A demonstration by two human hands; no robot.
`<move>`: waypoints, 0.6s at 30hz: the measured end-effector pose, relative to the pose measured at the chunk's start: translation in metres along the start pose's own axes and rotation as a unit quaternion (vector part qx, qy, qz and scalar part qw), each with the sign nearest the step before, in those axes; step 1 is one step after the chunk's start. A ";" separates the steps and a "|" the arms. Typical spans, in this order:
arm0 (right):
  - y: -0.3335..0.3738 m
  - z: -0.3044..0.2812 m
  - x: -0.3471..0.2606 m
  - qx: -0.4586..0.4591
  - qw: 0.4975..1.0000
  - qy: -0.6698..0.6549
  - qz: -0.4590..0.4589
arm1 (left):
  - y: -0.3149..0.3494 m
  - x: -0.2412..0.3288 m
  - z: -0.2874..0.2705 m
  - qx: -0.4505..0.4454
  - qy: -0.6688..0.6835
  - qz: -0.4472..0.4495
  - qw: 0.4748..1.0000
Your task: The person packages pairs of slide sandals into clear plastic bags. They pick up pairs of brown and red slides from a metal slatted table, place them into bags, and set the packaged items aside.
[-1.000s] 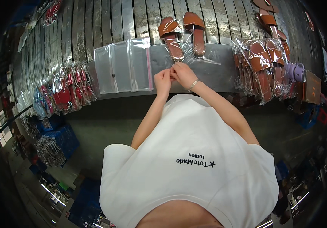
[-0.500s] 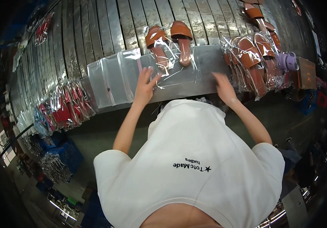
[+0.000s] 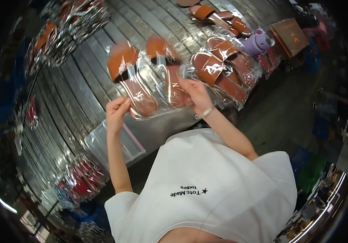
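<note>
A pair of brown slide sandals (image 3: pixel 143 101) with orange-brown straps lies side by side in a clear plastic bag (image 3: pixel 144 67), raised over the slatted metal table (image 3: pixel 85 73). My left hand (image 3: pixel 117 113) pinches the bag's near left corner. At the near right side my right hand (image 3: pixel 197 95) grips the same bag, fingers closed beside the right sandal's heel. The toe ends are blurred by motion. Below the hands, a stack of flat clear bags (image 3: pixel 115 139) rests by a grey work surface (image 3: pixel 168 128).
Bagged brown sandals (image 3: pixel 218 69) are piled close on the right. Behind them stand a purple cylindrical thing (image 3: pixel 257 43) and a brown box (image 3: pixel 290 38). Unbagged sandals (image 3: pixel 202 14) lie at the far side. More bagged sandals (image 3: pixel 46 40) sit far left, bagged red items (image 3: pixel 83 178) near left.
Both hands have closed on the bag and lifted the sandals off the grey surface, farther over the table. The view has turned, shifting the table and piles.
</note>
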State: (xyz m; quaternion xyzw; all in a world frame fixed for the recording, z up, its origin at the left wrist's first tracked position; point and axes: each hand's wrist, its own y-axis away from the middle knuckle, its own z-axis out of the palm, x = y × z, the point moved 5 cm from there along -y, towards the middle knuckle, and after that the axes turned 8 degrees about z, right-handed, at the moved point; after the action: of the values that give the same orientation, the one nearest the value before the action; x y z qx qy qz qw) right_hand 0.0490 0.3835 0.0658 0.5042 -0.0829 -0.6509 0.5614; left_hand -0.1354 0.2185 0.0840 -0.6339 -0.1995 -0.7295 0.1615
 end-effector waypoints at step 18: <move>0.011 -0.053 -0.017 0.192 0.921 -0.340 -0.011 | -0.489 -0.223 0.202 -0.018 -0.297 0.054 0.953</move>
State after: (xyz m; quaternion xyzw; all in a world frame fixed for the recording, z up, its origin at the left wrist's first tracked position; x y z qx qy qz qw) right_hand 0.0936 0.4177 0.0571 0.3515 -0.3863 -0.7607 0.3853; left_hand -0.1684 0.7390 -0.1556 -0.8343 -0.1910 -0.5022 0.1232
